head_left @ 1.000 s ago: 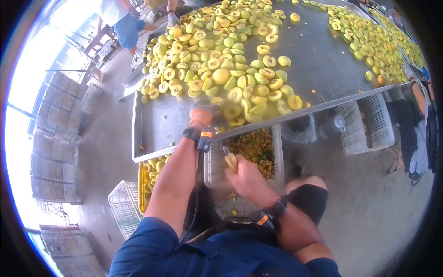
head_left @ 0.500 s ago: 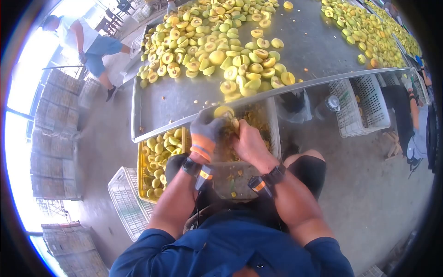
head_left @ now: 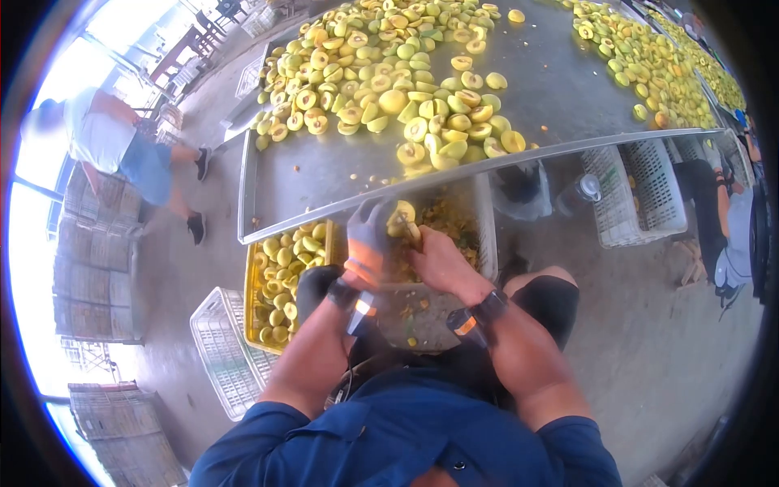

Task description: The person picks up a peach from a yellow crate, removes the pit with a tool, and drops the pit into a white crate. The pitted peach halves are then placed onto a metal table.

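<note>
My left hand [head_left: 369, 237], in a grey glove with an orange cuff, is closed on a peach half [head_left: 402, 213] with its yellow cut face showing. Bare and closed, my right hand [head_left: 442, 258] grips a small brownish tool [head_left: 415, 235] against the fruit's lower right side; the working end is hidden. Both hands are just off the front edge of the metal table [head_left: 316, 183], over a pale crate [head_left: 487, 235] with fruit scraps in it. Left of my left hand, a yellow crate [head_left: 251, 302] holds many peach halves [head_left: 280, 276].
A large heap of peach halves [head_left: 381, 77] covers the tabletop's left part, another heap [head_left: 649, 73] its right. White crates stand at lower left [head_left: 227, 357] and under the table [head_left: 621, 203], near a clear jug [head_left: 580, 191]. A person [head_left: 122, 142] walks at left; another sits at right [head_left: 726, 227].
My left hand has drawn slightly apart from my right, and the fruit's cut face shows more fully. The person at left has stepped further left and nearer. The view has shifted a little.
</note>
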The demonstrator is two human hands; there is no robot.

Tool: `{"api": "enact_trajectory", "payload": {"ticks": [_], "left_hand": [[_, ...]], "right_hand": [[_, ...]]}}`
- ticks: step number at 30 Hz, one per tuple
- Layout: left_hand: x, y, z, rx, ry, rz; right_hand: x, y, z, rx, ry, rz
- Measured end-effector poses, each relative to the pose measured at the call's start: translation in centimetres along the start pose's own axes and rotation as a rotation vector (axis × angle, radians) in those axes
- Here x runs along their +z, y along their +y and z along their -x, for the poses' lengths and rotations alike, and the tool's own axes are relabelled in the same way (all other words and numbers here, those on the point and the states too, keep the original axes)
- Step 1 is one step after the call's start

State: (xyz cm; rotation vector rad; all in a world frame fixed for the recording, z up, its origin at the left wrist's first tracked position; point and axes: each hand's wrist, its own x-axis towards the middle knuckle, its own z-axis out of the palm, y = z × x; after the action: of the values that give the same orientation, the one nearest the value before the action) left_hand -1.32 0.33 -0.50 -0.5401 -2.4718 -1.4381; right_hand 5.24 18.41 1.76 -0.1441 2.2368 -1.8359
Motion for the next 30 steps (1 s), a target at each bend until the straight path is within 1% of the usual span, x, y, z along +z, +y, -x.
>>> {"api": "enact_trajectory", "payload": {"ticks": [2,3,4,6,8,10,11,12,14,16,18,21,23,24,26,27,28,29,30], "left_hand": [[1.6,-0.7,0.2,-0.1,0.106,-0.053],[2.1,0.1,-0.1,-0.136,0.152,-0.094],[2.0,0.8,-0.2,-0.174,0.143,-0.109],[1.8,2.0,-0.3,-0.237,0.121,-0.098],[1.7,2.3,-0.3,-0.277,0.098,-0.009],[1.0,2.7,-0.5,-0.13,0.058,-0.025],[0.4,3.1,-0.6,0.034,0.025,-0.103],[-0.1,3.6,-0.9,0.2,-0.004,-0.178],[-0.7,3.8,-1.8,0.447,-0.004,-0.186],[-1.2,3.0,-2.2,0.456,-0.113,-0.087],[-1.4,1.7,-2.2,0.223,-0.332,0.123],[-2.0,1.6,-2.1,-0.031,-0.507,0.34],[-2.0,2.3,-2.3,0.163,-0.391,0.205],[-2.1,2.6,-2.4,0.258,-0.324,0.132],[-1.8,2.0,-1.9,0.365,-0.116,-0.174],[-1.8,1.2,-1.7,0.409,0.0,-0.351],[-0.9,-2.4,-0.4,0.187,0.002,-0.454],[-1.1,-1.8,-0.5,-0.002,0.023,-0.226],[-1.2,-1.2,-0.6,-0.186,0.092,0.043]], "right_hand": [[0.4,-0.7,0.4,-0.095,-0.062,-0.031],[0.0,-1.3,0.5,-0.012,-0.14,-0.098],[-0.6,-2.0,0.6,0.072,-0.215,-0.166],[-0.6,-2.1,0.5,0.07,-0.247,-0.209],[0.2,-1.2,0.5,-0.098,-0.164,-0.157],[-0.5,-1.3,0.6,0.175,-0.362,-0.461],[-0.7,-1.4,0.8,0.314,-0.457,-0.615],[-0.7,-1.8,1.0,0.31,-0.467,-0.636],[-0.6,-2.3,1.4,0.303,-0.49,-0.674],[-0.2,-2.1,1.7,0.31,-0.495,-0.679],[0.0,-2.1,1.7,0.33,-0.513,-0.684],[-0.1,-2.5,1.8,0.385,-0.561,-0.714],[-0.6,-3.2,1.9,0.411,-0.573,-0.776],[-0.9,-3.1,1.8,0.403,-0.555,-0.727],[-1.1,-2.9,1.3,0.381,-0.556,-0.631],[-1.2,-3.5,1.1,0.447,-0.494,-0.588],[-1.2,-3.2,0.8,0.461,-0.477,-0.578],[-0.9,-2.8,0.7,0.479,-0.457,-0.572],[-0.7,-3.0,0.7,0.458,-0.467,-0.519]]}}
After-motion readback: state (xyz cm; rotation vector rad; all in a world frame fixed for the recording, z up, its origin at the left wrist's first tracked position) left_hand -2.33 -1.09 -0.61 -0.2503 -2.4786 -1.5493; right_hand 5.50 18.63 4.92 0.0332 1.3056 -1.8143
